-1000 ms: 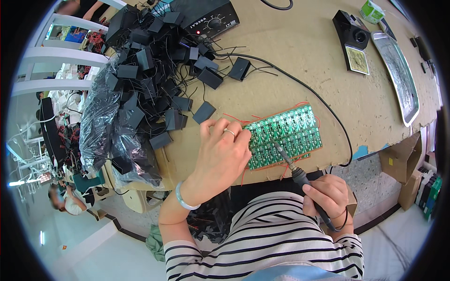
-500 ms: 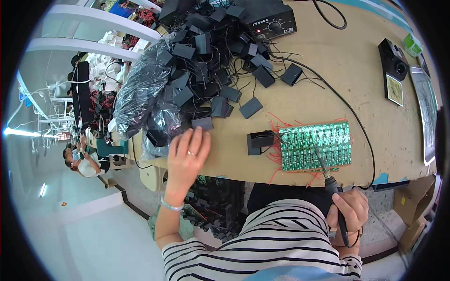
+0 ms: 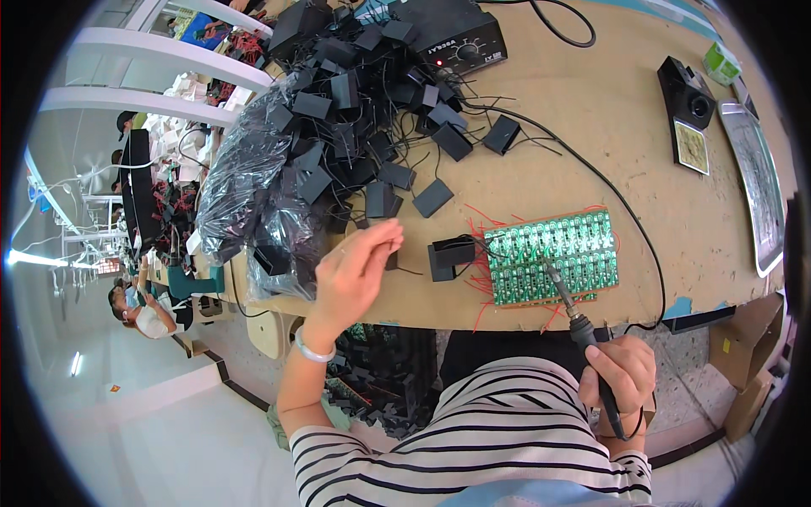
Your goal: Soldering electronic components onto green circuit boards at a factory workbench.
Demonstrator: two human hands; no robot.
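Note:
My right hand grips a black soldering iron below the table edge. Its tip rests on a green circuit board panel with red wire leads, lying near the front of the wooden bench. A black box-shaped part stands at the panel's left end, wired to it. My left hand is raised edge-on to the left of that part, fingers close together and pointing toward the heap of black parts. Whether it holds anything is unclear.
A crinkled plastic bag of black parts hangs over the bench's left edge. At the back stand a black soldering station and an iron stand; a metal tray lies at right. Cardboard boxes sit below right. Another person works far left.
My left hand left the green panel, swung left toward the bag with fingers spread, and is now lifted edge-on nearer the black part. The soldering iron stays on the panel.

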